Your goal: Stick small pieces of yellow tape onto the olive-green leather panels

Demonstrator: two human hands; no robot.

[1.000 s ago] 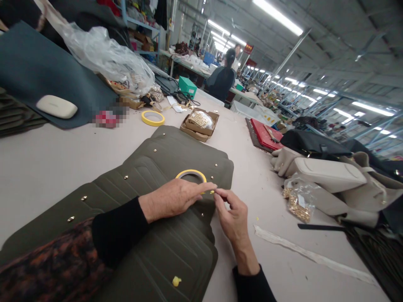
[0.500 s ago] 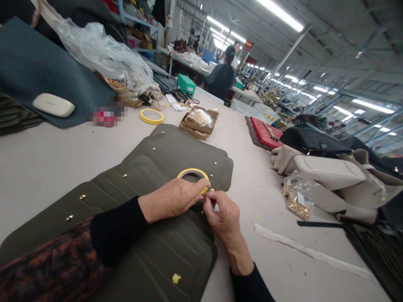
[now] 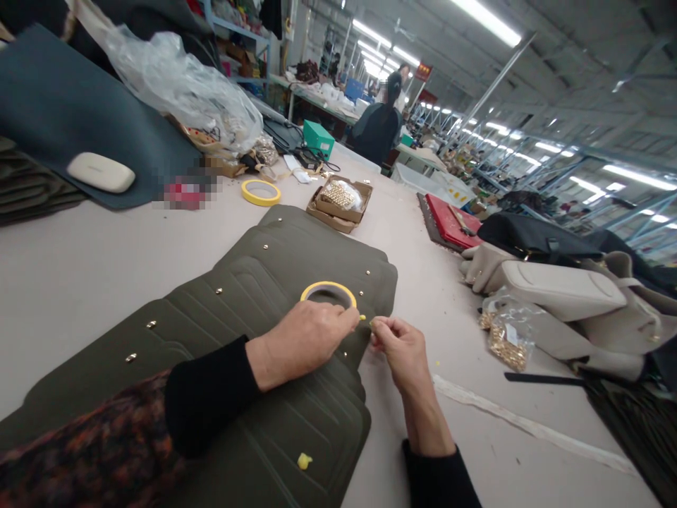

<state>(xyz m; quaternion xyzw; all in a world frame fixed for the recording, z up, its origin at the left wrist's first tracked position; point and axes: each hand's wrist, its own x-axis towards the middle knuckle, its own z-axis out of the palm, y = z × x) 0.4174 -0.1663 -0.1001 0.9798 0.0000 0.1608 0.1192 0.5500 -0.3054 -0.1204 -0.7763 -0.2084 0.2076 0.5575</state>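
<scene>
We grip a yellow tape roll point(image 3: 328, 286) in our left hand point(image 3: 304, 340) over the olive panel point(image 3: 317, 247); our right hand point(image 3: 400, 351) pinches a yellow scrap point(image 3: 371, 323) close by.

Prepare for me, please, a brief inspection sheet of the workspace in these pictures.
Surface: pale, smooth tabletop; long white strip lying on it.
Work things: flat olive-green panel with raised lines and gold-coloured metal studs; yellow, ring-shaped tape roll.
Clutter: brown cardboard box holding small gold-coloured pieces; crumpled clear plastic bag; second yellow roll.
Hands: left hand grips the tape roll; right hand pinches a tiny yellow scrap.
Cables: thin black cable beside a green rectangular box.
Surroundings: person in dark clothing beyond; white ceiling lights, lit.
</scene>
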